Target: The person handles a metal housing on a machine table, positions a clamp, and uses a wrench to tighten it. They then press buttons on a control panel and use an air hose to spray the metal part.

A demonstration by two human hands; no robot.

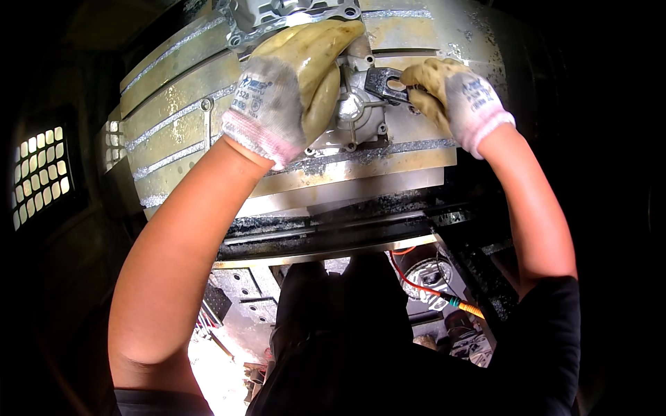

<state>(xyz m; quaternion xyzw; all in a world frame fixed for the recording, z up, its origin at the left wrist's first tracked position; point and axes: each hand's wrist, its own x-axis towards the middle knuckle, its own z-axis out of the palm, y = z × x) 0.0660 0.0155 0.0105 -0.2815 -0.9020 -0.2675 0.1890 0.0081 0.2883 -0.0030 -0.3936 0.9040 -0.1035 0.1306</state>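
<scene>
Both my hands wear coated work gloves with grey and pink cuffs. My left hand (303,73) lies across a silver metal casting (352,109), fingers stretched out toward the right and its palm side hidden. Over the casting's right side sits a dark slotted clamp plate (383,84). My right hand (431,84) grips the right end of that plate, thumb and fingers bent round it. Beyond my left fingertips stands another silver casting (291,15), partly cut off by the upper edge of the picture.
The castings rest on a slotted machine table (409,161) strewn with metal chips. A wrench (207,123) lies left of my left hand. A dark rail (326,232) runs along the near side. Below, an orange hose (416,283) hangs beside a round container (431,274) of metal scraps.
</scene>
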